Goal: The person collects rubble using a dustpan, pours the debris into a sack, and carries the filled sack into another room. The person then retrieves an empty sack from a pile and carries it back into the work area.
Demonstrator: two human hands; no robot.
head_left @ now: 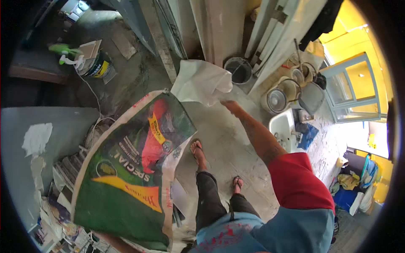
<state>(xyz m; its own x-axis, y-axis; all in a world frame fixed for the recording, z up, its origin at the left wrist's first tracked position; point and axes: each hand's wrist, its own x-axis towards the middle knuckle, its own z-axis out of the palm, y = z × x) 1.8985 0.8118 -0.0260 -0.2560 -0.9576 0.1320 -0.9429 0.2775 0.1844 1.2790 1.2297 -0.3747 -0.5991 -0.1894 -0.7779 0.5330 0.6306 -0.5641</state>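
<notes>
A large green printed sack [122, 168] with red and yellow figures hangs spread out on the left, its lower edge near my left forearm. My left hand is hidden behind the sack. My right arm reaches forward, and my right hand [228, 106] is at the lower right corner of a white sack [200, 82], its fingers closed on that corner. The white sack lies beyond the green one, close to its top edge.
A dark bucket [238, 70] stands past the white sack. Several pots and basins [277, 100] and a white sink [283, 127] are to the right. A labelled bucket [99, 65] stands at upper left, and an open window frame [354, 90] at upper right.
</notes>
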